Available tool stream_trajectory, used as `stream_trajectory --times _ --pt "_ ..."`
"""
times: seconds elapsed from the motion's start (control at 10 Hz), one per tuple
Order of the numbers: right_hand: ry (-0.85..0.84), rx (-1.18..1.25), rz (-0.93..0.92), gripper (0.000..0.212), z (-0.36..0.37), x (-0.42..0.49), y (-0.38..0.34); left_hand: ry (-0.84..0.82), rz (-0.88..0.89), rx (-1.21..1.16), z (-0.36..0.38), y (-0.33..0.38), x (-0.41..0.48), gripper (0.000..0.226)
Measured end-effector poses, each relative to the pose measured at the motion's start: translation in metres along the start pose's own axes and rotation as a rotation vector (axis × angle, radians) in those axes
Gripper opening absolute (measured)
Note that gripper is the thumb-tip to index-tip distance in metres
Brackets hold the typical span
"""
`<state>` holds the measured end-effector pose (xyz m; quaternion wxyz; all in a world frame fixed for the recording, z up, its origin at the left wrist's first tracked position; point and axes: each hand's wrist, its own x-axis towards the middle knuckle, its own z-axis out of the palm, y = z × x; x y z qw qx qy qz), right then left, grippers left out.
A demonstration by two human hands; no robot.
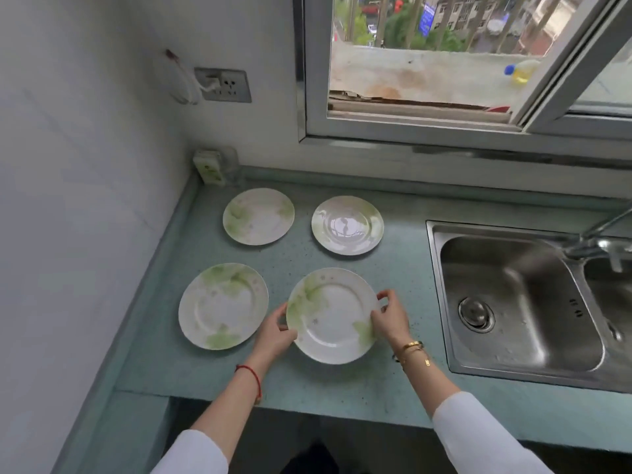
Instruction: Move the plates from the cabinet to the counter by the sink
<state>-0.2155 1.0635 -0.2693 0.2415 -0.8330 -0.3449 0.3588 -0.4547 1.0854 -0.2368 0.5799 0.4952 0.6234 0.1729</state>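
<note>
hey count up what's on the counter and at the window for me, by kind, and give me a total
Plates: 4, one held by the left hand and right hand
Power strips: 1
Bottles at the window: 1
Total: 6

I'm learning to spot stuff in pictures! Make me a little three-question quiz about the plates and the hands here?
1. How many plates are on the counter?
2. True or false: the plate in the near right spot is held by just one hand.
3. What lies to the right of the plates? A) a stove B) a sink C) a fridge

Key
1. Four, laid out two by two.
2. False. The left hand grips its left rim and the right hand grips its right rim.
3. B, the metal sink.
</note>
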Motion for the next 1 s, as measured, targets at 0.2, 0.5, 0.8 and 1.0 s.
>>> stream_trajectory --times 0.2,0.5,0.8,1.0 --pt "-0.01 -0.043 0.046 0.035 0.012 0.012 0.003 -0.045 -0.039 0.001 -0.002 -0.009 0.02 0.076" --pt "-0.016 -0.081 0.062 0.034 0.015 0.018 0.004 -0.076 -0.092 -0.049 0.001 -0.013 0.029 0.081" --pt "-0.042 -0.13 0.052 0.034 0.014 0.02 0.003 -0.074 -0.103 -0.06 0.001 -0.018 0.037 0.079" --pt "0.019 -0.056 0.028 0.036 0.001 0.012 0.008 0.056 -0.035 0.009 -0.001 -0.02 0.023 0.074"
